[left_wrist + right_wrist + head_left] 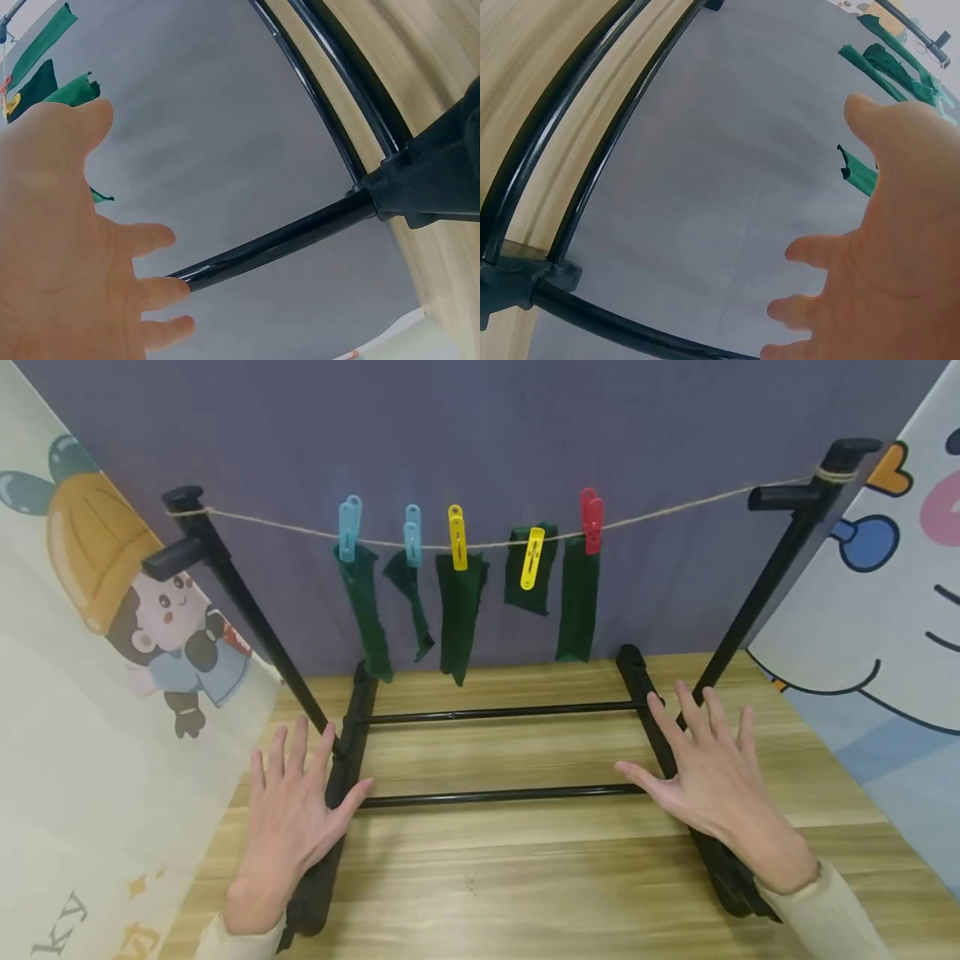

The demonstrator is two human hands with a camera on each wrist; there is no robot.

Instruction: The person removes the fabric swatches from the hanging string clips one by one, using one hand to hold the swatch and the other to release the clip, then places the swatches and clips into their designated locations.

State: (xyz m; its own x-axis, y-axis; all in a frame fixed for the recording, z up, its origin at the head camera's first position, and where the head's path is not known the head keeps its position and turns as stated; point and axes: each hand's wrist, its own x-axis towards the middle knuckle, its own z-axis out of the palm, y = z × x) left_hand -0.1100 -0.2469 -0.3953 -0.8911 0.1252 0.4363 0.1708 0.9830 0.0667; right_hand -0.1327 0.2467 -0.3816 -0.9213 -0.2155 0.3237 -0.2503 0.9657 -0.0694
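Note:
My left hand (288,818) is held with fingers spread beside the left foot (311,893) of a black rack, holding nothing. On the other side, my right hand (712,781) has its fingers spread over the right foot (723,877), likewise holding nothing. Between the rack's posts runs a twine line (675,510). Several dark green cloth strips (460,610) hang from it, at different lengths. Two light blue clothespins (349,529), two yellow clothespins (457,537) and a red clothespin (592,522) sit along the line at the strips' tops. Both hands are well below the cloths.
Slanting black posts (255,618) with short side stubs rise at either end of the rack. Two thin crossbars (495,795) join its feet on the wood-grain table (510,885). A grey-purple panel (480,435) stands behind, with cartoon-printed sheets (75,710) at both sides.

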